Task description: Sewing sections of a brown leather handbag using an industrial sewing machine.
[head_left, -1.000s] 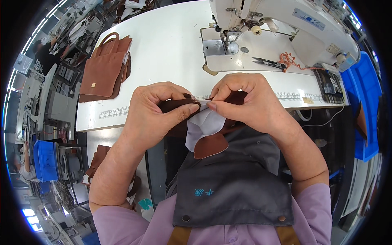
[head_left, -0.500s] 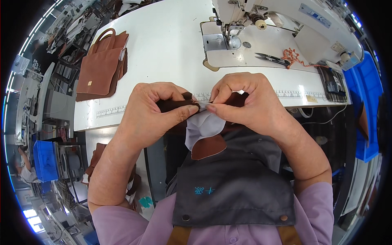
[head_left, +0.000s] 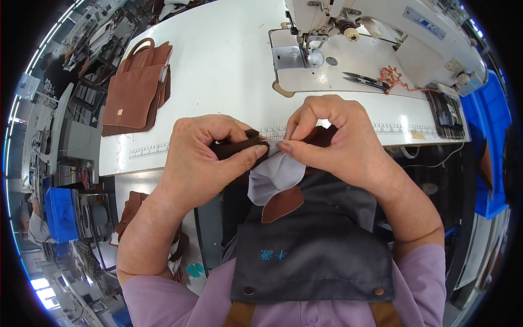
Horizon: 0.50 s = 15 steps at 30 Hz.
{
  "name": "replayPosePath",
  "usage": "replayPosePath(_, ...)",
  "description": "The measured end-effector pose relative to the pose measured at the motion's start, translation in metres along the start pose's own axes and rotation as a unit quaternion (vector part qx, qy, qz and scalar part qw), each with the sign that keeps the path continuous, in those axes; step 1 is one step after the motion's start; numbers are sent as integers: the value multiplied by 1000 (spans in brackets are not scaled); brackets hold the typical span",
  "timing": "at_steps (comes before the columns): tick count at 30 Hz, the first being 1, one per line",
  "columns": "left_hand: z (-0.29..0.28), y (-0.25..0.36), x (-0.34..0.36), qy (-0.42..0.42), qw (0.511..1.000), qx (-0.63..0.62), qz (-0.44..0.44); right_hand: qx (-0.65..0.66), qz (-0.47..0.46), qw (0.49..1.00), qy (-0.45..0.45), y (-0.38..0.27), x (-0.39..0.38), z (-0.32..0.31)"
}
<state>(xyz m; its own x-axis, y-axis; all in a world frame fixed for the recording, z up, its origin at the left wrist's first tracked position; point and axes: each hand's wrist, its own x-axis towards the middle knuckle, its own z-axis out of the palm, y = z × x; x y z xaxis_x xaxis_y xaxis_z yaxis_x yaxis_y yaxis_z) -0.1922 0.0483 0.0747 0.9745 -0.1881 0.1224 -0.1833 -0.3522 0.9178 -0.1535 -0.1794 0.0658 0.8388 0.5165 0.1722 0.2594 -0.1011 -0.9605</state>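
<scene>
Between my two hands, over the table's front edge, is a brown leather piece point(head_left: 239, 146) with a pale grey lining point(head_left: 275, 177). My left hand point(head_left: 210, 150) is closed on it, thumb and fingers pinching its dark brown edge. My right hand point(head_left: 332, 133) pinches the piece near the lining's top, a short way to the right; whether the fingertips also hold a thread is too small to tell. The lining hangs down toward my apron, with a rust-brown leather flap point(head_left: 283, 205) at its lower end. Part of the brown leather point(head_left: 321, 136) shows behind my right fingers.
A white sewing machine point(head_left: 376, 32) stands at the back right. Thread snips point(head_left: 366, 80) and orange thread point(head_left: 395, 76) lie on its bed. Brown leather bag pieces point(head_left: 133, 95) are stacked at the left. A printed ruler point(head_left: 392, 128) runs along the table's front. Blue bins point(head_left: 487, 147) stand at the right.
My hands have drawn slightly apart, the left one moving a little left and down. The lining and its flap hang a bit lower and further right.
</scene>
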Motion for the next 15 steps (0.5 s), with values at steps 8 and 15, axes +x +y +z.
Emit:
replayPosePath(8,1,2,0,17,985,111,132,-80,-28,996,-38,-1,2,-9)
replayPosePath(15,5,17,-2,4,996,90,11,-35,-32,999,-28,4,-2,-11)
